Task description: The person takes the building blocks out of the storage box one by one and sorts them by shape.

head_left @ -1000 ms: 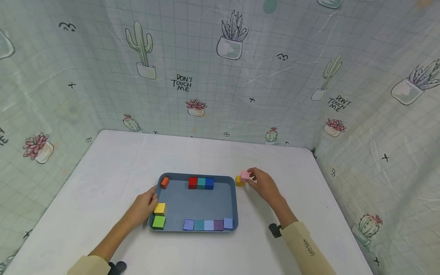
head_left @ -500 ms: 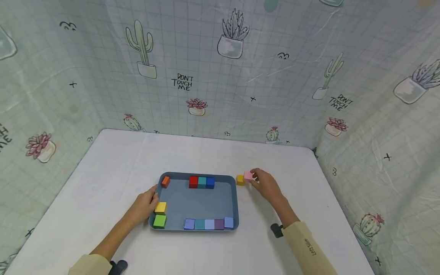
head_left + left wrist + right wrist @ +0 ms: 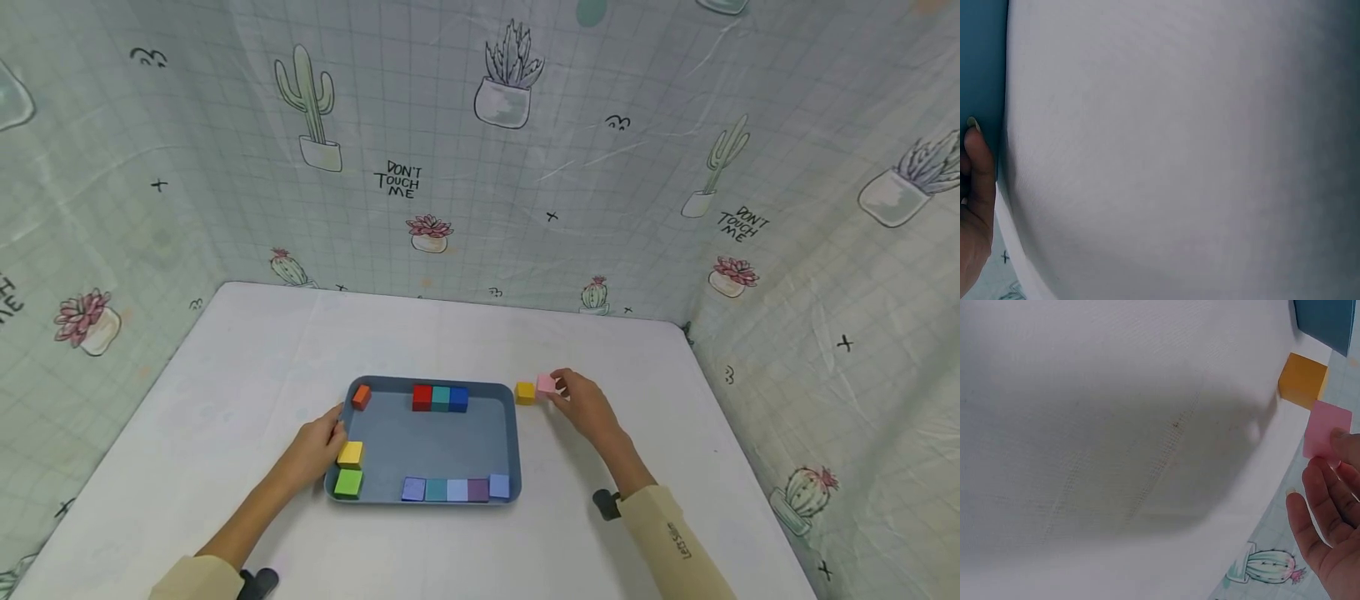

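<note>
A blue-grey tray (image 3: 427, 442) lies on the table with coloured cubes in it. My left hand (image 3: 317, 448) grips the tray's left rim, its thumb on the inner side; the left wrist view shows only part of that hand (image 3: 977, 200) against the tray wall. Outside the tray's right edge, my right hand (image 3: 588, 410) pinches a pink cube (image 3: 545, 385) between thumb and fingers. An orange-yellow cube (image 3: 525, 393) sits between the pink cube and the tray. In the right wrist view the pink cube (image 3: 1327, 430) appears close beside the orange-yellow cube (image 3: 1303, 381).
Along the tray's back stand red (image 3: 422, 397), teal (image 3: 441, 399) and blue (image 3: 458, 400) cubes, with an orange block (image 3: 362, 397) in the corner. Yellow (image 3: 350, 455) and green (image 3: 348, 483) cubes sit at left. Several bluish and purple cubes (image 3: 457, 490) line the front.
My right hand has moved slightly right with the pink cube, from overlapping the orange-yellow cube to beside it. My left hand stays on the tray rim.
</note>
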`<action>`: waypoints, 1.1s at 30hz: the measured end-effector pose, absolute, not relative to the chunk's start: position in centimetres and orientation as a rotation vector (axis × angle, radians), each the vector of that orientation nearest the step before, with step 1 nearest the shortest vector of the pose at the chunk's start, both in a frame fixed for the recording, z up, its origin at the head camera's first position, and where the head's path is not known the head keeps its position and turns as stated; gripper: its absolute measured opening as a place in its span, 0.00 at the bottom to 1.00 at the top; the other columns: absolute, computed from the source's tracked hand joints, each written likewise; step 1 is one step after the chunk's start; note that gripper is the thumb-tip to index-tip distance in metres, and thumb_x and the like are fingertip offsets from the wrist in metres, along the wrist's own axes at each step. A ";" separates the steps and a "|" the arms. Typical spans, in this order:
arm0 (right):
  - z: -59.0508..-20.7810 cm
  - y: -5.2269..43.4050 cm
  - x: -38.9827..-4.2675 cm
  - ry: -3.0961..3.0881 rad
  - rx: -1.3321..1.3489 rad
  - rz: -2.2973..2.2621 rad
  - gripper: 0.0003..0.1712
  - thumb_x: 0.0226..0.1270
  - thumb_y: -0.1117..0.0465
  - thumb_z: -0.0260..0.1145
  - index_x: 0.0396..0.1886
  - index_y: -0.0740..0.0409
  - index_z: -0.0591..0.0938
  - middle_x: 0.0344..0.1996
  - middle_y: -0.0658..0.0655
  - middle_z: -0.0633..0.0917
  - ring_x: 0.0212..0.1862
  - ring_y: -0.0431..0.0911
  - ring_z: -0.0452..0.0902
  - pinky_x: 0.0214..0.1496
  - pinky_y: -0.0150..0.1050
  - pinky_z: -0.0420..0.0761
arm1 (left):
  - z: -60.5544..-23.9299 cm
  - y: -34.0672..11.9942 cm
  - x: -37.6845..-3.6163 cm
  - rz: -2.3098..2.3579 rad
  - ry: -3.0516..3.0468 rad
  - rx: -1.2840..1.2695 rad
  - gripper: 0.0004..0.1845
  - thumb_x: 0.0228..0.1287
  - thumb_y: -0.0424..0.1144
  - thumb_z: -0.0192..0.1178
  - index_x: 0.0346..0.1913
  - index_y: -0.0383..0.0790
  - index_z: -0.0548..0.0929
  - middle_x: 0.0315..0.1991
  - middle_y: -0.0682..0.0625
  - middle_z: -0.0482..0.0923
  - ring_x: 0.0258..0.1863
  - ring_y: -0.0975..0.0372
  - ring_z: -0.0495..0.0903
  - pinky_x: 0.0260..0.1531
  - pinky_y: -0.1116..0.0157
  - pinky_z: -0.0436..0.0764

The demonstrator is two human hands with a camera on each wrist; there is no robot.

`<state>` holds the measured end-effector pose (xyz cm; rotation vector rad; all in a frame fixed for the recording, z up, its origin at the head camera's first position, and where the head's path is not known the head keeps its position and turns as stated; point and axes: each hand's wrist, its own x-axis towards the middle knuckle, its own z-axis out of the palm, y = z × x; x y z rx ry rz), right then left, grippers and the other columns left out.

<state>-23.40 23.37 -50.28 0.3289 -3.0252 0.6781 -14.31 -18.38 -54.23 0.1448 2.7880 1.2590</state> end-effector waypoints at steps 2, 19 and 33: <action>-50.4 23.5 -23.5 -3.019 0.347 0.668 0.20 0.59 0.62 0.69 0.51 0.61 0.77 0.38 0.56 0.82 0.40 0.48 0.78 0.44 0.43 0.78 | -54.2 -18.4 -14.3 1.258 2.788 0.143 0.26 0.68 0.30 0.44 0.64 0.17 0.59 0.19 0.51 0.60 0.19 0.62 0.64 0.17 0.69 0.65; -51.3 23.6 -23.4 -3.070 0.351 0.658 0.20 0.59 0.63 0.69 0.51 0.63 0.78 0.38 0.58 0.83 0.40 0.49 0.78 0.46 0.44 0.77 | -54.4 -18.5 -14.1 1.281 2.756 0.131 0.26 0.69 0.30 0.44 0.66 0.18 0.58 0.19 0.51 0.59 0.19 0.62 0.64 0.18 0.68 0.66; -52.0 23.3 -23.7 -3.099 0.285 0.661 0.20 0.61 0.63 0.67 0.52 0.62 0.77 0.39 0.57 0.82 0.38 0.48 0.76 0.45 0.44 0.77 | -54.5 -18.5 -14.3 1.284 2.759 0.122 0.26 0.69 0.30 0.44 0.66 0.19 0.58 0.20 0.51 0.60 0.19 0.62 0.64 0.18 0.68 0.66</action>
